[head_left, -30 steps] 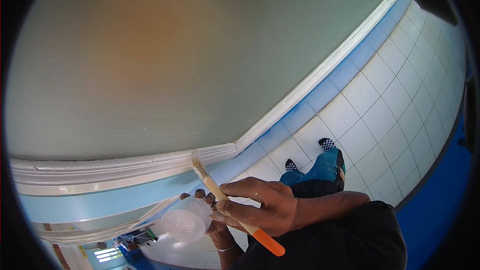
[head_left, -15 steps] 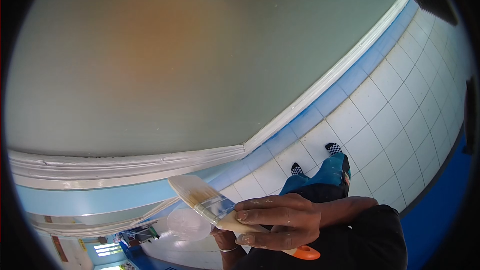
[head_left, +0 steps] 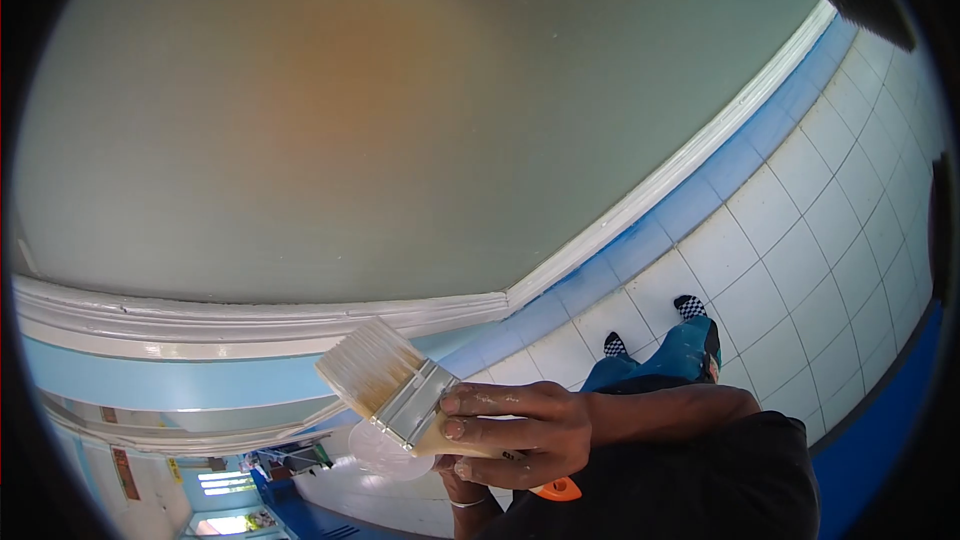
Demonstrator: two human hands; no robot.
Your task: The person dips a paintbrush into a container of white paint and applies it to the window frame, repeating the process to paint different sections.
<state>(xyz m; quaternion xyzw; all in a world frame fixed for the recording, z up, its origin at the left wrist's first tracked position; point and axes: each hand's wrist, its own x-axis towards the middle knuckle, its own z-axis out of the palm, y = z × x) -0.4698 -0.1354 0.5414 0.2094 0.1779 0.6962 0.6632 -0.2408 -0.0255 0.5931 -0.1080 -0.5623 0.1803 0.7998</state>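
Note:
A wide flat paintbrush (head_left: 372, 368) with pale bristles, a metal ferrule and an orange-tipped wooden handle is in my right hand (head_left: 530, 430). My right fingers, spotted with dried paint, are closed around the handle near the ferrule. The bristles point up and left and overlap the white trim in this view. Below them, my left hand (head_left: 462, 480), with a band at its wrist, is mostly hidden behind the right one. It grips a translucent plastic container (head_left: 385, 455), partly covered by the brush.
A grey-green wall panel (head_left: 300, 170) fills the upper view, edged by white moulding (head_left: 250, 318). Below runs a light blue band (head_left: 200, 380). White floor tiles (head_left: 780, 240) lie around my checkered shoes (head_left: 690, 308). A bright window (head_left: 222, 483) shows at lower left.
My right hand and the brush have shifted left, and the brush has turned to show its bristles broadside. The container sits slightly lower behind it, and the view has shifted a little.

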